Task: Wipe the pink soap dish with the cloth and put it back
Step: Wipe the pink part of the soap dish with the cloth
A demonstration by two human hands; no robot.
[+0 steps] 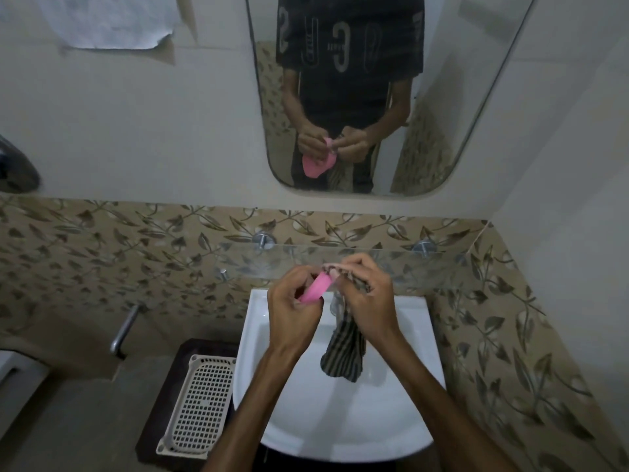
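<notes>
Head view — left hand (292, 315) grips soap dish (316, 289).

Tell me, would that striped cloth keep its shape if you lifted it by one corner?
Probably not. The striped cloth hangs in loose folds from the right hand down over the sink, so it looks floppy. It bunches against the pink soap dish in the left hand, so it likely moulds to shapes. It seems light.

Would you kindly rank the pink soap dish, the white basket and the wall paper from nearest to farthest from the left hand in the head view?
1. pink soap dish, held in the left hand.
2. white basket, lower left, beside the sink.
3. wall paper, top left.
</notes>
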